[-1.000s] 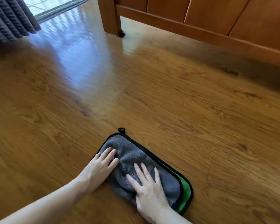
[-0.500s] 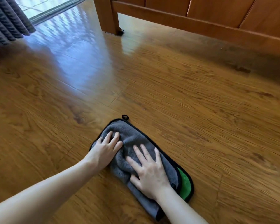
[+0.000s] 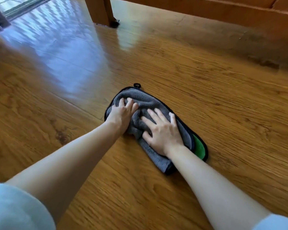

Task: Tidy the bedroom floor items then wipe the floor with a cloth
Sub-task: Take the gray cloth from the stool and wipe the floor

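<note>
The cloth [image 3: 156, 112], grey with black edging and a green underside showing at its right end, lies flat on the wooden floor [image 3: 223, 97], well in front of the bed leg [image 3: 100, 10]. A small black hanging loop [image 3: 137, 85] projects from the cloth corner nearest the bed leg. The left hand [image 3: 121, 113] rests on the cloth end closer to the bed leg, fingers bent and pressing into bunched fabric. The right hand [image 3: 161, 130] lies beside it on the cloth, fingers straight and spread, palm down. Both forearms are bare; light blue sleeves [image 3: 15, 208] show at the near edge. A bed rail [image 3: 223, 9] runs right from the bed leg.
</note>
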